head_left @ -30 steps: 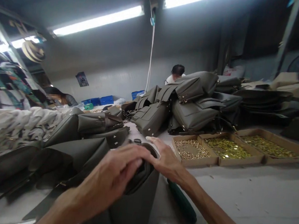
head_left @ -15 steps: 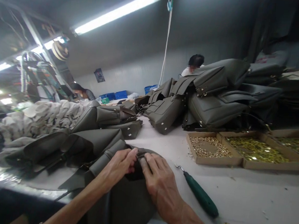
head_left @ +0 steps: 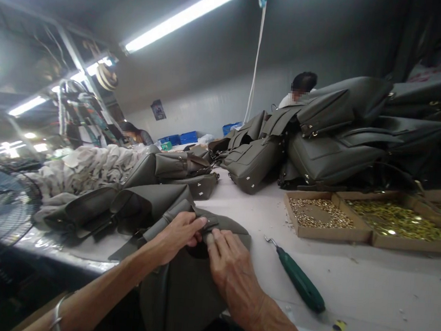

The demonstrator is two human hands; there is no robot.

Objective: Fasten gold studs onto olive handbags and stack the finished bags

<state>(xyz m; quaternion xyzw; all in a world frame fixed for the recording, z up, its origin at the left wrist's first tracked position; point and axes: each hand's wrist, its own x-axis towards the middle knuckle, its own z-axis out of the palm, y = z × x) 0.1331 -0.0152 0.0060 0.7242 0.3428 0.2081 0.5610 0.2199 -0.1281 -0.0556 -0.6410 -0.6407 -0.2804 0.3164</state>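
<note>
Left fingers [head_left: 199, 224] pinch the bag [head_left: 182, 296]; right fingers [head_left: 222, 244], pressed together, grip its edge [head_left: 219, 223] beside them. Likely soft, light: hold that edge.

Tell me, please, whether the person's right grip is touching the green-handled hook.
Apart: the head view shows a strip of pale tabletop between the right grip and the green-handled hook.

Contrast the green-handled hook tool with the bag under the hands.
The hook tool lies untouched on the table; the bag has the left hand and right hand on it. The hook tool is slender, the bag far bulkier. The hook tool is green-handled, the bag greyish. Both are dark-toned.
</note>
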